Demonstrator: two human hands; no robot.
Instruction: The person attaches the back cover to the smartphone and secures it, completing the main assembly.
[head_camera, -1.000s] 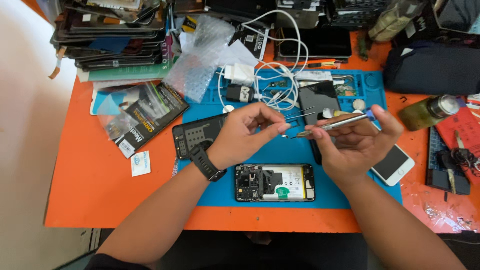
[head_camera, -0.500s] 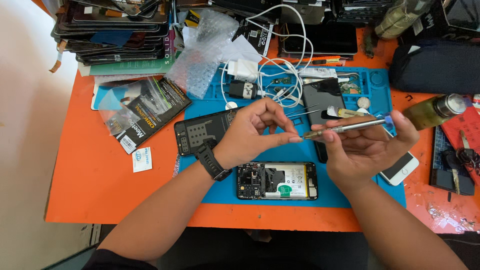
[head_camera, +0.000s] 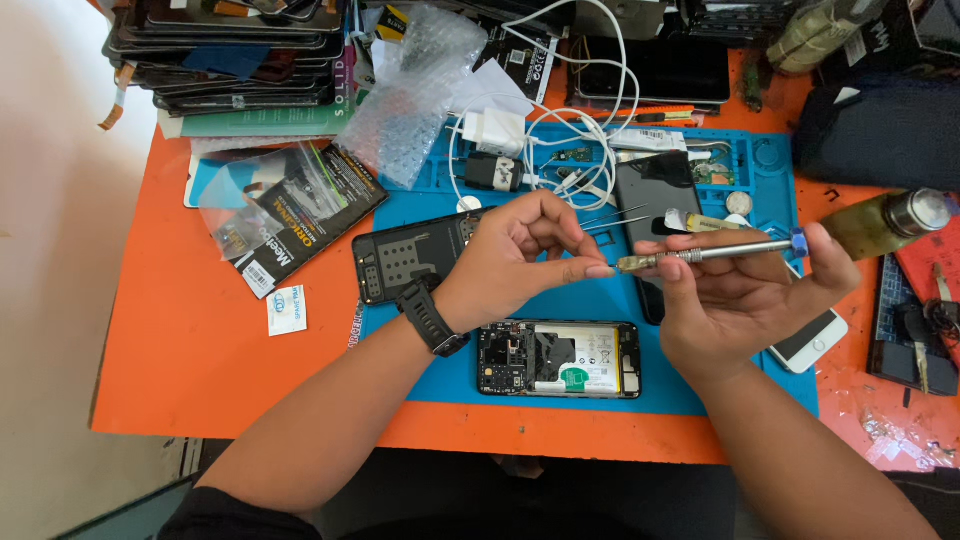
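My right hand (head_camera: 745, 300) grips a slim metal screwdriver (head_camera: 715, 252) with a blue end cap, held level above the blue work mat (head_camera: 440, 375). My left hand (head_camera: 515, 255), with a black watch at the wrist, pinches at the screwdriver's tip with thumb and fingers. Below both hands lies an opened phone (head_camera: 560, 358) with its battery and circuit board exposed. A black phone back cover (head_camera: 410, 255) lies to the left, partly behind my left hand.
Stacked phone screens (head_camera: 235, 60) fill the back left. Bubble wrap (head_camera: 410, 95), a white charger and cable (head_camera: 520, 135), a packaged part (head_camera: 280, 215), a dark pouch (head_camera: 880, 130), a greenish bottle (head_camera: 880, 222) and a white phone (head_camera: 805, 345) surround the mat on the orange table (head_camera: 200, 350).
My left hand's fingers have closed in onto the screwdriver's tip. The screwdriver has levelled out slightly in my right hand.
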